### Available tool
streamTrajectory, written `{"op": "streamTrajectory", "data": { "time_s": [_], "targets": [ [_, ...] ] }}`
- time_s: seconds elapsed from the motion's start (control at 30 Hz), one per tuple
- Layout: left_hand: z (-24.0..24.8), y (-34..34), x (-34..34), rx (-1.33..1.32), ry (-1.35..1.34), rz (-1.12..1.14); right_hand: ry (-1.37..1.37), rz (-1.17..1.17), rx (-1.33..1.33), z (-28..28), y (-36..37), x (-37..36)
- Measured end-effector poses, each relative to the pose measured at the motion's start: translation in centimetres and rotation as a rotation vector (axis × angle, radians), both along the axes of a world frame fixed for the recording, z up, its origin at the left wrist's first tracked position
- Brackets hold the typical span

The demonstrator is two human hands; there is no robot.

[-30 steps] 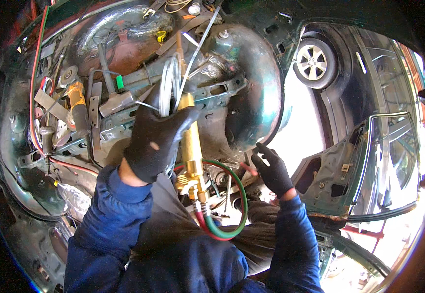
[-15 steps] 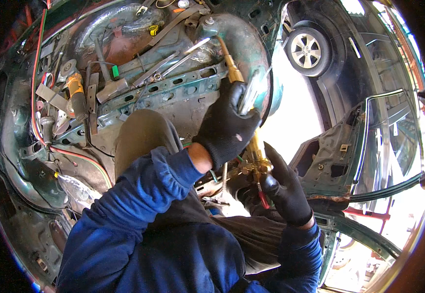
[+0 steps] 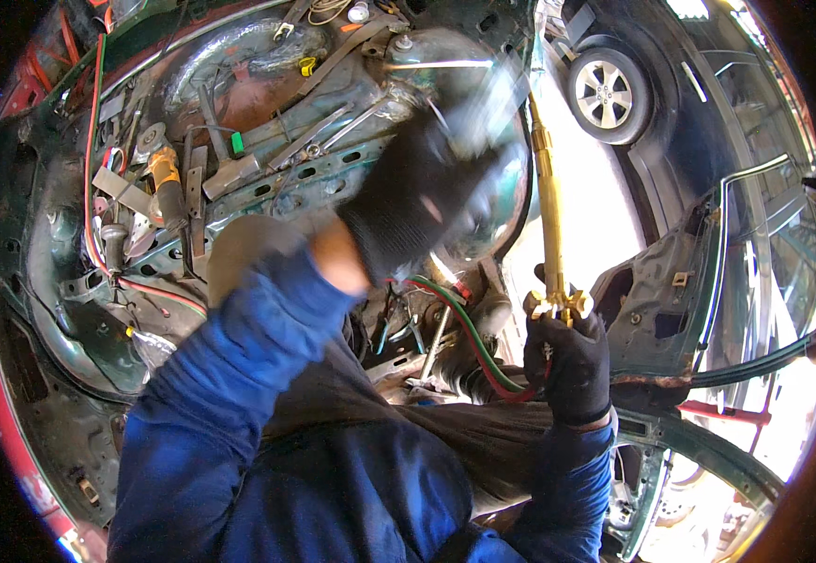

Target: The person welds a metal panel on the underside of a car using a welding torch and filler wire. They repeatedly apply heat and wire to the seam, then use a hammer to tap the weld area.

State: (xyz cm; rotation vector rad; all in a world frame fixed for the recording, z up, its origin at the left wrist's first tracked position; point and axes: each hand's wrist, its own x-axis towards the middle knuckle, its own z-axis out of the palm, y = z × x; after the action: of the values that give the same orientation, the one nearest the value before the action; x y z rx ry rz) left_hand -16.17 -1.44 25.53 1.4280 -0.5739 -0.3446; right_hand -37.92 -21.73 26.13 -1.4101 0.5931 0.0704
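Note:
My right hand [image 3: 572,371], in a black glove, is closed around the lower end of a brass gas torch [image 3: 549,188], just below its valve knobs. The torch stands nearly upright, its tip pointing to the far side. My left hand [image 3: 412,192], also gloved, is smeared by motion over the green car body, left of the torch and apart from it. Its fingers close on a clear, shiny thing [image 3: 492,108], too blurred to name. A red and green hose pair [image 3: 473,342] curves toward my right hand.
On the rusty green car body lie an angle grinder [image 3: 166,183], a hammer [image 3: 229,174], wrenches and several metal strips. Red hose [image 3: 98,141] runs along the left. A dark car's wheel [image 3: 605,96] stands at the far right, above an open door frame [image 3: 656,305].
My left hand has come off the torch and swung left with the clear thing. The torch, in my right hand, has turned more upright and moved right. The hoses now show.

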Motion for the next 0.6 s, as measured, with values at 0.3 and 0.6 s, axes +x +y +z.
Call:
{"op": "streamTrajectory", "data": {
  "time_s": [0.3, 0.6],
  "targets": [
    [3.3, 13.0, 15.3, -0.094, 0.009, 0.064, -0.112, -0.167, 0.117, 0.3, 2.4, -3.4],
    [-12.7, 13.5, 16.5, 0.225, 0.175, -0.008, -0.118, -0.186, -0.221, 1.7, 2.9, 1.8]
  ]
}}
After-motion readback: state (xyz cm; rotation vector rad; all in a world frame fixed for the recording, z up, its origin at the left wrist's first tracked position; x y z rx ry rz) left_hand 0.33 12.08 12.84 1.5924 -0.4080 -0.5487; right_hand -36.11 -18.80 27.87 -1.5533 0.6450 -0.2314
